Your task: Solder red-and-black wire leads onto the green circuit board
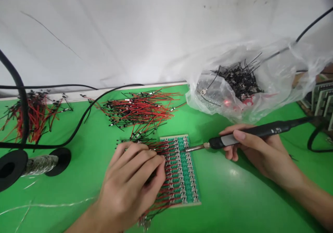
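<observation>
A green circuit board panel (186,170) lies on the green work surface, with rows of small metal parts and many red wires running off its left side. My right hand (252,146) holds a black and grey soldering iron (244,135), its tip touching or just over the upper part of the panel. Over the left edge of the panel rests my left hand (135,177), thumb and fingers pinched together among the red wires (170,168). Whatever sits between those fingertips is hidden by the hand.
Behind the panel lies a pile of red and black wires (140,108), with another wire bundle (33,118) at far left. A solder spool (39,165) and black cables (75,130) are on the left. A clear plastic bag (208,90) holds black wires (239,78). Stacked boards (322,97) stand far right.
</observation>
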